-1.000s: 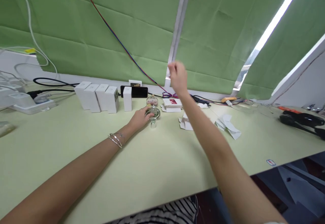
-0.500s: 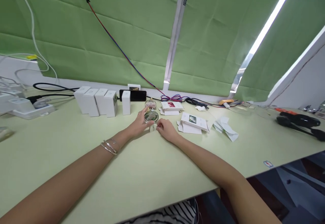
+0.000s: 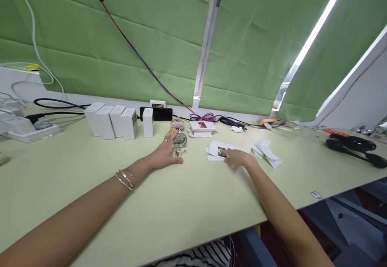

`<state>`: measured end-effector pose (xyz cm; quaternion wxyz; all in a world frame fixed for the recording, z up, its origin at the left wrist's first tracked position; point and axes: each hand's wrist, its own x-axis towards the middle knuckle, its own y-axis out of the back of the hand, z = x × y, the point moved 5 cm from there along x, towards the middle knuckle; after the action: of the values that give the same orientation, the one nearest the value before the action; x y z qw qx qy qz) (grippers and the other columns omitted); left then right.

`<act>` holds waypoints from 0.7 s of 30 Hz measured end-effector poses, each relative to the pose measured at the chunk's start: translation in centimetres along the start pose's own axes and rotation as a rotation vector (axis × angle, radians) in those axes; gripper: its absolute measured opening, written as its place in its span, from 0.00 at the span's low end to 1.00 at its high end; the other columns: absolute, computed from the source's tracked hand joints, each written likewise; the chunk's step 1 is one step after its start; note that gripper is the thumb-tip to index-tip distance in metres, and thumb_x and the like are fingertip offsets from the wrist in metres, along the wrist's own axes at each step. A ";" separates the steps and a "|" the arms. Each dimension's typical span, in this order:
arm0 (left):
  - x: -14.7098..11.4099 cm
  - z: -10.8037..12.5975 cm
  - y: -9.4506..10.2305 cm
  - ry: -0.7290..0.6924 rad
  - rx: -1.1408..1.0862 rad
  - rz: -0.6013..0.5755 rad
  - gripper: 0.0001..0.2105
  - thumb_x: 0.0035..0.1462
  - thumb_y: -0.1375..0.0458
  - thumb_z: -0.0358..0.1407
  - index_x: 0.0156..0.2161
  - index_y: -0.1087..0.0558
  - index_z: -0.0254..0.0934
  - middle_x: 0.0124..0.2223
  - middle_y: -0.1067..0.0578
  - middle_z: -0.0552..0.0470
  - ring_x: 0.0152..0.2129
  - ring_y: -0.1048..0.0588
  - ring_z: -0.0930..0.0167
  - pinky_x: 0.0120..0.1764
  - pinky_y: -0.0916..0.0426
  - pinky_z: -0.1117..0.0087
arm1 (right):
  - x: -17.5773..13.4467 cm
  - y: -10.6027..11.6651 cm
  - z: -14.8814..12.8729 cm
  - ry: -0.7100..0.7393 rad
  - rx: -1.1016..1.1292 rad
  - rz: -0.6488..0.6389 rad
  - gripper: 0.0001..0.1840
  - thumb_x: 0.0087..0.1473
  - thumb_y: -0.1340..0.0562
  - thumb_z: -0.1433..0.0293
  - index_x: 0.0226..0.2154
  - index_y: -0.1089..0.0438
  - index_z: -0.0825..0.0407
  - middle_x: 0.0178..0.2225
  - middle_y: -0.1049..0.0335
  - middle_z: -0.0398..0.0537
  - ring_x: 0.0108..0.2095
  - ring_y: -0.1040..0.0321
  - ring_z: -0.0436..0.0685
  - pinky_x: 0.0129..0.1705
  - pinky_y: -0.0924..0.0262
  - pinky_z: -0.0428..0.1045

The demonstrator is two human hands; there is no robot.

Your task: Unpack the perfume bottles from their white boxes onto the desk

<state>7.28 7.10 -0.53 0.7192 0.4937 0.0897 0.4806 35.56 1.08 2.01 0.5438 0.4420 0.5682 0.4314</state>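
Observation:
A round clear glass bottle (image 3: 180, 140) rests in front of another round bottle with pinkish contents (image 3: 177, 125). My left hand (image 3: 163, 154) lies beside the front bottle, fingers stretched out and thumb apart. Whether its fingertips touch the glass is unclear. A small shiny cylindrical piece (image 3: 178, 151) and a tiny clear piece (image 3: 185, 151) are near its thumb. My right hand (image 3: 237, 157) is closed on a flat white box (image 3: 214, 149) with a green picture, fingers over its top and thumb at the front edge. The hand hides the box's right part.
Several upright white boxes (image 3: 104, 122) stand at the left, and a slimmer one (image 3: 148, 122) before a dark phone (image 3: 162, 113). Behind lies another flat white box (image 3: 202, 126). Crumpled paper (image 3: 266, 153) and a black headset (image 3: 350, 144) are at the right.
My right hand has left the bottle, moved right and taken hold of the flat box, which has shifted toward me. My left hand has opened beside the bottle.

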 end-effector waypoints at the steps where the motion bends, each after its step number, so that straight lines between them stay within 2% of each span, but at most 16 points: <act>1: 0.0 0.1 0.2 0.003 -0.014 0.017 0.55 0.42 0.40 0.58 0.66 0.67 0.38 0.67 0.70 0.37 0.63 0.61 0.48 0.60 0.52 0.47 | 0.1 -0.6 -0.5 0.023 -0.003 -0.007 0.27 0.57 0.44 0.67 0.59 0.42 0.44 0.60 0.45 0.57 0.51 0.36 0.67 0.48 0.42 0.56; 3: 0.1 0.1 0.9 0.013 -0.069 0.110 0.48 0.49 0.47 0.59 0.65 0.66 0.39 0.67 0.68 0.39 0.64 0.64 0.53 0.61 0.56 0.48 | 0.5 -1.3 -1.6 0.071 -0.005 0.014 0.27 0.59 0.48 0.67 0.61 0.46 0.44 0.62 0.48 0.55 0.53 0.38 0.67 0.50 0.43 0.56; 5: 0.2 -0.2 1.8 0.028 -0.149 0.234 0.39 0.55 0.54 0.57 0.65 0.63 0.41 0.67 0.62 0.40 0.64 0.60 0.57 0.61 0.55 0.49 | 1.2 -1.5 -2.6 0.107 -0.005 0.079 0.26 0.61 0.50 0.67 0.62 0.49 0.45 0.62 0.49 0.55 0.55 0.40 0.67 0.52 0.45 0.57; 7: 0.1 -0.5 2.1 0.050 -0.201 0.283 0.37 0.56 0.53 0.56 0.64 0.61 0.41 0.66 0.57 0.40 0.63 0.54 0.57 0.60 0.50 0.50 | 1.8 -1.2 -3.3 0.120 -0.006 0.174 0.26 0.62 0.52 0.68 0.62 0.50 0.46 0.63 0.51 0.56 0.58 0.45 0.68 0.54 0.48 0.58; 10: -0.1 -0.6 2.3 0.058 -0.218 0.282 0.36 0.55 0.50 0.54 0.62 0.57 0.40 0.65 0.52 0.39 0.61 0.49 0.57 0.58 0.46 0.51 | 1.5 -0.2 -4.1 0.103 -0.013 0.333 0.26 0.61 0.50 0.69 0.62 0.49 0.49 0.64 0.55 0.59 0.62 0.56 0.70 0.59 0.56 0.63; 12: 0.0 -0.3 3.2 0.039 -0.213 0.375 0.29 0.58 0.52 0.51 0.60 0.51 0.41 0.63 0.46 0.41 0.60 0.45 0.57 0.57 0.43 0.53 | -0.1 1.2 -5.8 0.153 0.024 0.528 0.24 0.60 0.49 0.69 0.59 0.45 0.51 0.62 0.51 0.60 0.62 0.55 0.68 0.59 0.56 0.64; 14: 0.6 0.3 4.9 0.035 -0.193 0.514 0.21 0.61 0.55 0.47 0.56 0.44 0.41 0.59 0.39 0.42 0.56 0.39 0.59 0.55 0.40 0.55 | -2.9 3.1 -9.3 0.348 0.100 0.801 0.19 0.60 0.50 0.72 0.52 0.37 0.53 0.55 0.39 0.61 0.56 0.45 0.63 0.57 0.49 0.59; 16: 2.1 1.0 7.5 0.053 -0.160 0.665 0.16 0.61 0.54 0.42 0.52 0.39 0.38 0.55 0.34 0.43 0.53 0.35 0.62 0.54 0.38 0.59 | -6.1 4.4 -14.7 0.701 0.091 0.916 0.17 0.59 0.52 0.76 0.46 0.33 0.54 0.46 0.32 0.56 0.49 0.38 0.58 0.51 0.43 0.54; 18: 4.0 1.4 11.0 0.082 -0.136 0.885 0.12 0.62 0.53 0.37 0.48 0.36 0.34 0.49 0.30 0.45 0.48 0.32 0.67 0.51 0.37 0.65 | -8.8 5.3 -20.6 0.975 0.021 0.926 0.17 0.58 0.54 0.77 0.43 0.33 0.54 0.41 0.31 0.52 0.42 0.37 0.56 0.42 0.40 0.51; 19: 5.0 1.5 13.0 0.093 -0.133 0.993 0.10 0.62 0.53 0.34 0.46 0.36 0.33 0.47 0.28 0.47 0.46 0.31 0.69 0.50 0.37 0.68 | -9.9 5.7 -23.3 1.043 0.005 0.917 0.17 0.58 0.55 0.77 0.43 0.34 0.54 0.41 0.32 0.52 0.40 0.37 0.56 0.38 0.40 0.50; 21: 7.0 1.0 16.9 0.122 -0.137 1.085 0.11 0.64 0.57 0.30 0.46 0.38 0.28 0.46 0.28 0.45 0.45 0.30 0.73 0.50 0.38 0.71 | -11.5 6.4 -27.4 1.044 0.029 0.863 0.15 0.57 0.52 0.76 0.42 0.34 0.53 0.40 0.33 0.50 0.36 0.39 0.55 0.33 0.41 0.48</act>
<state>1.40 12.79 15.85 0.3922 0.3924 -0.1674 0.8149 8.60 -8.78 11.98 -0.0286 0.3703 0.5349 0.7589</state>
